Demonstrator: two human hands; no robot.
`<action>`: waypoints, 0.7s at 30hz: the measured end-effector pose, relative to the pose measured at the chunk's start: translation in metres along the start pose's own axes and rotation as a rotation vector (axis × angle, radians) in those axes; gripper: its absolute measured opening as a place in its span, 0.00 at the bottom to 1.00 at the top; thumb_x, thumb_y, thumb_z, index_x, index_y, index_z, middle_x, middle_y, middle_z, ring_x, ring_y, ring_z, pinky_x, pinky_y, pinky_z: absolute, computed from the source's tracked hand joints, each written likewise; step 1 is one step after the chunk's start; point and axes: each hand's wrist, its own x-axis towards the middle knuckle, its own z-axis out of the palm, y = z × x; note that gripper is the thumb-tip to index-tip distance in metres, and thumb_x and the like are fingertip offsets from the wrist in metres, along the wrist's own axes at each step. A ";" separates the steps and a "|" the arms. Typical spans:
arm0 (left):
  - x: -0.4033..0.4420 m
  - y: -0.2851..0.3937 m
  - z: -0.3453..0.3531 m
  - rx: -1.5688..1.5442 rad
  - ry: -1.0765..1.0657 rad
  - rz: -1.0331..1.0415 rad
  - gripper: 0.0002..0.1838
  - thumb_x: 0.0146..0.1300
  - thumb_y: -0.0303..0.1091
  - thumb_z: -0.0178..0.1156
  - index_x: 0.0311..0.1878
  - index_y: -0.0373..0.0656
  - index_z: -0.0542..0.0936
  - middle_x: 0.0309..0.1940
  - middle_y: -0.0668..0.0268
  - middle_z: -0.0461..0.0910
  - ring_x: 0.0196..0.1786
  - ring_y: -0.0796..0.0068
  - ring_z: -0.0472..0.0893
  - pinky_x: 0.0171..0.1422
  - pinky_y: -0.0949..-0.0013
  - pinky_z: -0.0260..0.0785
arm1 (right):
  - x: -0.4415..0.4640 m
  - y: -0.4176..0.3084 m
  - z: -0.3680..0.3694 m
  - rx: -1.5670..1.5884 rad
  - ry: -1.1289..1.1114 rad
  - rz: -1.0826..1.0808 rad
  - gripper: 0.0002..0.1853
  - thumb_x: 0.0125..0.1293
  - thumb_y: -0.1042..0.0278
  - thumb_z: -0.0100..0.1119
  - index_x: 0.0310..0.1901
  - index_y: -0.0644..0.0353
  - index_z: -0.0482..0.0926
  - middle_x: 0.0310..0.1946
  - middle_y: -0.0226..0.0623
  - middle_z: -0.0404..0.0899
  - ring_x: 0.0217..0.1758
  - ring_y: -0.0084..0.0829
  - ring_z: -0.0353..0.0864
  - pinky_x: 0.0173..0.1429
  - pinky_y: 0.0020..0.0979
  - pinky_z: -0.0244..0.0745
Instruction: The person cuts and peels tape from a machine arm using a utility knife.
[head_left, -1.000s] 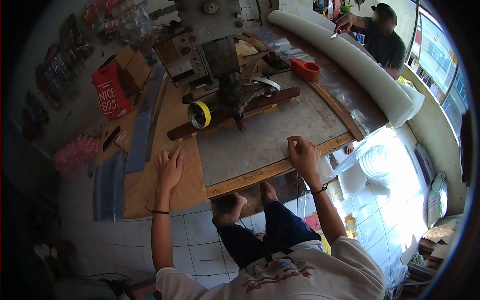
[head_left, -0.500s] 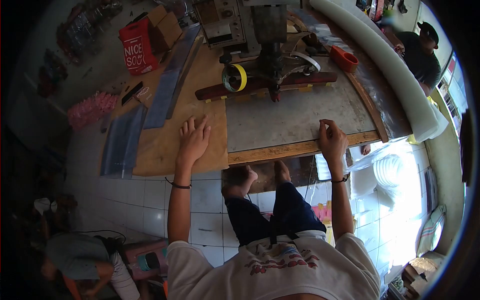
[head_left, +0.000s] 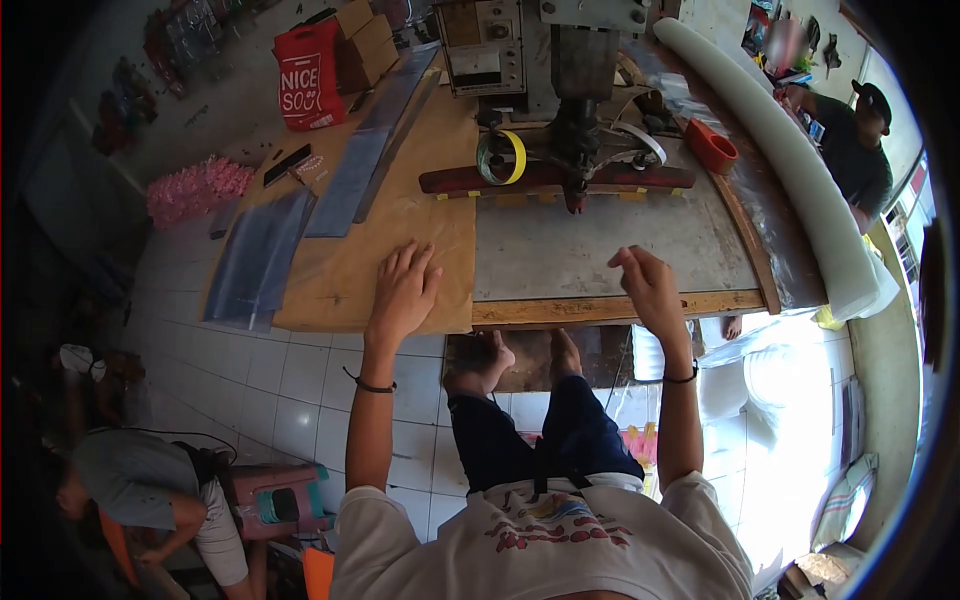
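left hand (head_left: 403, 295), fingers spread, over smooth tan sheet (head_left: 345, 285); right hand (head_left: 653, 290), curled, contents indeterminable, above flat grey plate (head_left: 550, 250) with wooden strip (head_left: 560, 309) near.

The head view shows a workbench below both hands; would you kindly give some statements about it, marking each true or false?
1. The left hand lies over the brown sheet. True.
2. The yellow-edged roll is in the left hand. False: the yellow-edged roll is by the red bar.
3. The red bag stands beside a cardboard box. True.
4. The pink heap is at the picture's right. False: the pink heap is at the left.
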 end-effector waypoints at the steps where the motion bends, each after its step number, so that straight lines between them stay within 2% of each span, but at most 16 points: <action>1: 0.003 0.002 -0.007 -0.037 -0.048 -0.031 0.23 0.74 0.42 0.57 0.67 0.43 0.79 0.67 0.54 0.73 0.70 0.52 0.70 0.77 0.52 0.57 | 0.004 -0.030 0.011 -0.076 -0.153 -0.010 0.20 0.81 0.57 0.50 0.42 0.66 0.84 0.19 0.40 0.75 0.23 0.30 0.76 0.33 0.34 0.69; 3: 0.015 0.007 -0.028 -0.110 -0.148 -0.099 0.19 0.73 0.40 0.59 0.63 0.45 0.81 0.64 0.58 0.75 0.69 0.55 0.71 0.76 0.54 0.58 | 0.015 -0.063 0.045 -0.141 -0.388 -0.196 0.17 0.78 0.61 0.51 0.40 0.65 0.84 0.26 0.50 0.83 0.31 0.49 0.85 0.40 0.44 0.76; 5: 0.018 -0.006 -0.022 -0.173 -0.047 -0.051 0.17 0.70 0.38 0.62 0.59 0.44 0.83 0.60 0.58 0.77 0.65 0.55 0.73 0.73 0.53 0.60 | 0.031 -0.080 0.084 -0.257 -0.582 -0.277 0.15 0.76 0.62 0.52 0.42 0.64 0.84 0.33 0.54 0.86 0.39 0.60 0.84 0.48 0.52 0.77; 7: 0.017 -0.020 -0.020 -0.189 0.042 -0.046 0.16 0.69 0.37 0.63 0.57 0.45 0.84 0.58 0.58 0.78 0.63 0.54 0.74 0.72 0.53 0.62 | 0.046 -0.075 0.140 -0.449 -0.587 -0.372 0.13 0.75 0.62 0.53 0.43 0.62 0.83 0.35 0.49 0.86 0.39 0.50 0.86 0.48 0.45 0.79; 10: 0.013 -0.020 -0.007 -0.197 0.109 -0.100 0.16 0.68 0.37 0.62 0.57 0.45 0.84 0.59 0.58 0.78 0.64 0.54 0.74 0.72 0.54 0.62 | 0.053 -0.037 0.193 -0.420 -0.363 -0.630 0.16 0.75 0.57 0.52 0.51 0.59 0.83 0.55 0.49 0.83 0.57 0.49 0.82 0.60 0.47 0.75; 13: 0.028 -0.028 -0.004 -0.219 0.156 -0.157 0.17 0.69 0.37 0.62 0.58 0.45 0.85 0.62 0.58 0.78 0.66 0.53 0.74 0.74 0.55 0.62 | 0.031 -0.026 0.211 -0.494 -0.218 -0.693 0.21 0.75 0.53 0.53 0.60 0.57 0.81 0.69 0.49 0.73 0.73 0.51 0.69 0.74 0.50 0.65; 16: 0.020 -0.025 -0.003 -0.235 0.129 -0.214 0.17 0.70 0.37 0.61 0.59 0.45 0.85 0.65 0.57 0.78 0.69 0.52 0.74 0.76 0.56 0.62 | 0.005 -0.020 0.204 -0.497 -0.195 -0.733 0.26 0.75 0.49 0.53 0.66 0.56 0.76 0.71 0.48 0.71 0.77 0.49 0.65 0.79 0.52 0.57; 21: 0.021 -0.025 -0.002 -0.228 0.155 -0.217 0.17 0.70 0.36 0.61 0.58 0.43 0.85 0.64 0.55 0.79 0.69 0.51 0.75 0.75 0.56 0.64 | -0.009 -0.025 0.185 -0.501 -0.225 -0.756 0.27 0.75 0.45 0.52 0.65 0.56 0.76 0.71 0.48 0.71 0.77 0.47 0.65 0.81 0.50 0.56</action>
